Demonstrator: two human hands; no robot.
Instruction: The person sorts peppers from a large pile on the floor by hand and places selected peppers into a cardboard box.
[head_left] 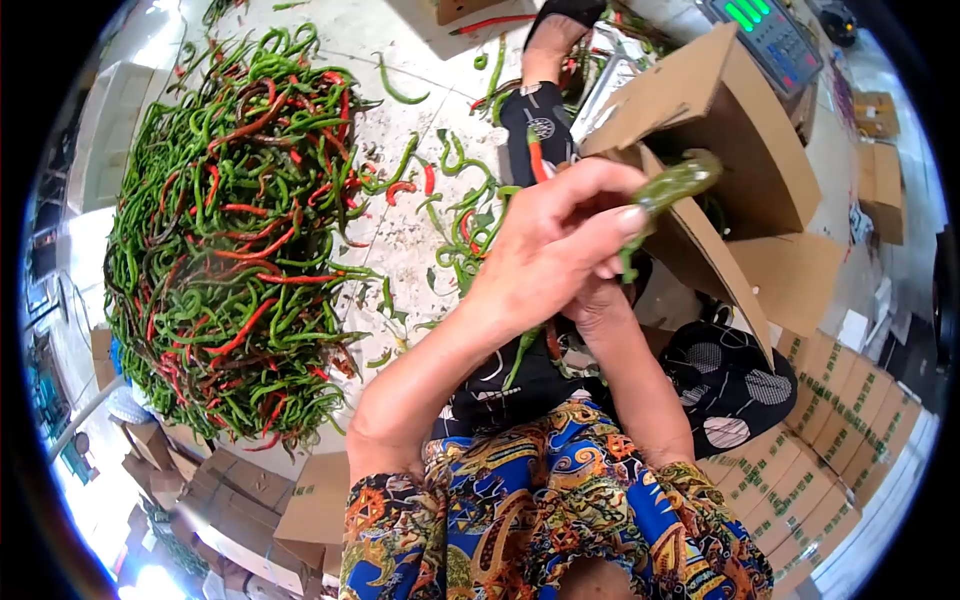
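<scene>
A glossy, thick green chilli pepper (680,183) is pinched between the thumb and fingers of the left hand (540,240), in front of the open brown cardboard carton (768,160). The right hand (603,300) is mostly hidden beneath; its grip cannot be told. Handling single peppers seems the step in hand; moving this one calls for clearing the carton's raised flap. Well left of the carton lies a big heap of green and red chillies (230,230).

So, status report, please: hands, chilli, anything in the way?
Left hand pinching green chilli. Right hand mostly hidden behind the left. Open carton close by, not visibly obstructing.
</scene>
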